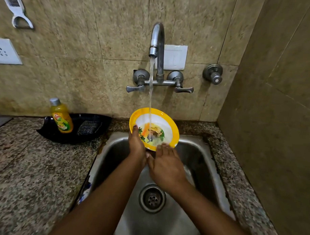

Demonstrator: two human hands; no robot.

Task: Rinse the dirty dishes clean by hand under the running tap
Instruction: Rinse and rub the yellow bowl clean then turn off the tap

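A yellow-rimmed plate with a white centre and a printed picture is tilted up over the back of the steel sink. Water streams from the wall tap onto the plate's middle. My left hand grips the plate's left lower edge, thumb on the rim. My right hand is just below the plate's lower rim, fingers spread, fingertips touching the rim. Whether it grips the plate is unclear.
A yellow dish-soap bottle and a scrub pad sit in a black tray on the granite counter left of the sink. The drain lies under my wrists. A side wall stands at the right.
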